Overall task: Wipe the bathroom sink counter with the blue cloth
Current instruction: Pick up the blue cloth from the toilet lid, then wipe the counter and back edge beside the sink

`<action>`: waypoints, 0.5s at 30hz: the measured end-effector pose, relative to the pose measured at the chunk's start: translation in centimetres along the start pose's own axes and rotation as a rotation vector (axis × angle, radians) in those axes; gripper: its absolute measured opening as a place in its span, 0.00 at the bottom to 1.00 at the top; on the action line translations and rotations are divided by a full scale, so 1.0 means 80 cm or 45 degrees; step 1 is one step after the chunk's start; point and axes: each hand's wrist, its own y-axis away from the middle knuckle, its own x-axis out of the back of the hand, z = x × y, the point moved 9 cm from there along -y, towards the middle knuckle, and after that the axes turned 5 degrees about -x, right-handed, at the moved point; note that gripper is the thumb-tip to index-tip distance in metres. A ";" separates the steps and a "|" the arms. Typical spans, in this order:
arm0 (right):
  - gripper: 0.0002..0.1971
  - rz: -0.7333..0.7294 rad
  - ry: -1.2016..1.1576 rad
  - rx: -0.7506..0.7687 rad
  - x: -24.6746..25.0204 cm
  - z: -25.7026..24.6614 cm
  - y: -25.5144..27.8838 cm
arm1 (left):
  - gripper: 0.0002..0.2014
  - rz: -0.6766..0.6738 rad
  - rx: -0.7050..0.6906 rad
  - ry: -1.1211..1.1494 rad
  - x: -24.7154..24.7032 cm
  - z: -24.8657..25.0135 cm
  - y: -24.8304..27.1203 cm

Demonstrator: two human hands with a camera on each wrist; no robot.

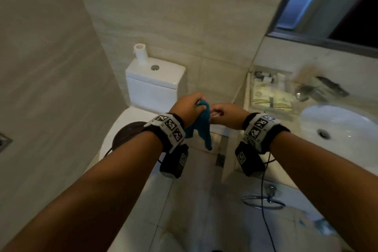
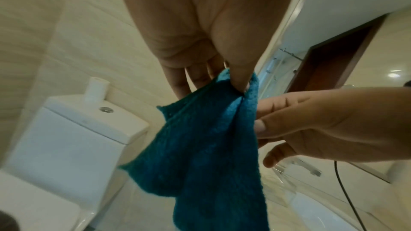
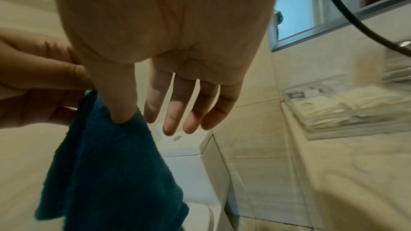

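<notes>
The blue cloth (image 1: 202, 127) hangs in the air between my two hands, over the gap between the toilet and the sink counter (image 1: 290, 161). My left hand (image 1: 197, 104) pinches its top edge between thumb and fingers (image 2: 241, 83). My right hand (image 1: 214, 111) comes in from the right and pinches the cloth's side edge with thumb and index finger (image 3: 122, 115), while its other fingers stay straight. The rest of the cloth (image 2: 206, 155) droops free in loose folds. The counter with its white basin (image 1: 337, 125) lies to the right of both hands.
A clear tray of toiletries (image 1: 272, 96) and a chrome faucet (image 1: 321, 88) stand at the counter's back. A toilet tank (image 1: 155, 80) with a paper roll (image 1: 141, 53) is straight ahead; a dark round object (image 1: 128, 135) lies on the lid. A towel ring (image 1: 263, 200) hangs below the counter.
</notes>
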 end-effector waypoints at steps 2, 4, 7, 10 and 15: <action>0.03 -0.021 -0.088 0.015 0.017 0.030 0.038 | 0.05 0.014 -0.035 -0.022 -0.026 0.037 -0.009; 0.06 -0.006 -0.150 0.006 0.036 0.067 0.075 | 0.03 0.018 -0.060 -0.007 -0.063 0.073 -0.017; 0.10 0.122 -0.177 -0.060 0.066 0.140 0.127 | 0.04 -0.001 -0.093 0.009 -0.132 0.133 -0.027; 0.12 0.216 -0.172 -0.143 0.091 0.219 0.174 | 0.05 -0.004 -0.140 0.031 -0.194 0.194 -0.032; 0.06 0.371 -0.212 -0.243 0.133 0.319 0.248 | 0.04 -0.036 -0.191 0.073 -0.276 0.261 -0.041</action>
